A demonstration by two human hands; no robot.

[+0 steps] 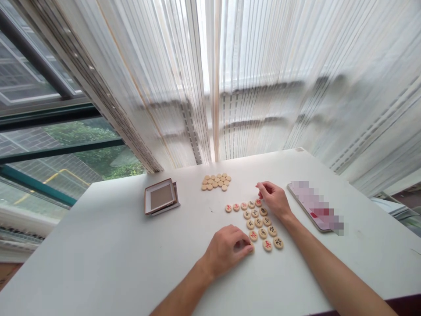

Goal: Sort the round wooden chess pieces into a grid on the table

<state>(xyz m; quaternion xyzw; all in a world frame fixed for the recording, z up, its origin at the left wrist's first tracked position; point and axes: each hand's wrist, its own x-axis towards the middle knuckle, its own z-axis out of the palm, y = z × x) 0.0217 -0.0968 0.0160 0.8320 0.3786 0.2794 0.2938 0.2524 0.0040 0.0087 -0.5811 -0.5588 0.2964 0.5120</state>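
Note:
Round wooden Chinese chess pieces (258, 222) lie face up in rows on the white table, some with red characters and some with black. At the near left corner of these rows, my left hand (226, 248) pinches the edge of a chess piece (251, 247), mostly covered by the fingers. My right hand (274, 199) is beside the far end of the rows, its fingers loosely curled and no piece visible in them. Just below its fingertips lies a red-marked piece (258, 202). Farther back is a cluster of plain-looking pieces (215, 181), with no characters visible.
A shallow open box (161, 197) with a brown inner base sits toward the back left. On the right lies a phone-like flat object (311, 208), partly blurred out. Striped sheer curtains (256, 79) hang behind the table's far edge (226, 162).

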